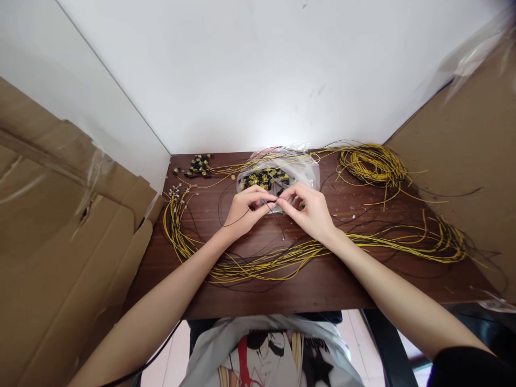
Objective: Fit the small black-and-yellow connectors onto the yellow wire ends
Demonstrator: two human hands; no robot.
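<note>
My left hand [246, 210] and my right hand [307, 208] meet fingertip to fingertip above the table. Both are closed in a pinch. Between them runs a thin black wire [271, 202], with a loop of it curving out left past my left wrist. A small black connector [280, 192] shows at my right fingertips; whether it is joined to the wire I cannot tell. Just behind the hands, a clear plastic bag [308, 171] lies with many black and yellow connectors [262, 177] on or in it.
A bundle of yellow and black wires [258, 266] with white ends curves across the front of the brown table [242, 303]. Coiled wires [373, 166] lie back right, and more connectors [198, 165] back left. Cardboard [60, 242] stands at both sides; a white wall [258, 75] rises behind.
</note>
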